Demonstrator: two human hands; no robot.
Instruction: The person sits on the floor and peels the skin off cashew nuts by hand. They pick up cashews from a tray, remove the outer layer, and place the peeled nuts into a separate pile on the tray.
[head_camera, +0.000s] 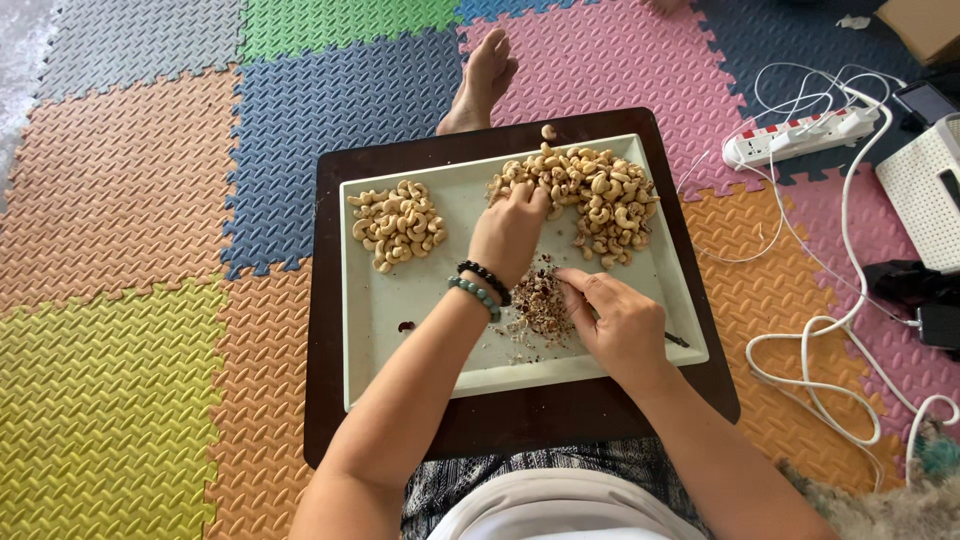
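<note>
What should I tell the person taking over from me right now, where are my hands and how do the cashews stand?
Left hand: reaching into the larger cashew pile at the tray's far right, fingers in the nuts.
Right hand: resting on the tray beside the heap of skin scraps, gripping a thin dark tool; whether it holds a nut too cannot be seen.
Done, by the look of it: a smaller pale cashew pile lies at the far left.
Left: the larger pile. One loose nut lies off the tray on the dark board.
</note>
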